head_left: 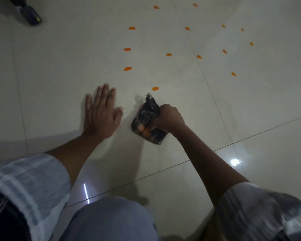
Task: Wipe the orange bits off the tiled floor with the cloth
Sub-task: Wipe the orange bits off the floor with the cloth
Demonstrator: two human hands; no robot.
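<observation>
Gripping the dark checked cloth (147, 121) in a bunch, our right hand (167, 118) presses it on the tiled floor (59, 66), a little in front of our knees. Our fingers are curled tightly round the cloth, and two orange bits (144, 131) show in its lower folds, so we judge that some are already gathered. Our left hand (101, 112) lies flat on the tile just beside the cloth, fingers straight and spread, holding nothing; it only supports our weight.

To do this step well, we should keep the cloth low and pull each bit toward us in one slow stroke, so nothing is pushed aside. The nearest loose bit (155, 88) lies just beyond the cloth's frayed tip, so it seems the natural next one. We should also keep the folds closed, or the gathered bits may fall out again.

Counting now: one cloth, two hands, two bits in the cloth, and we count sixteen loose bits on the floor ahead, well spread out. One dark object (30, 14) stands at the far left; we cannot tell what it is.
</observation>
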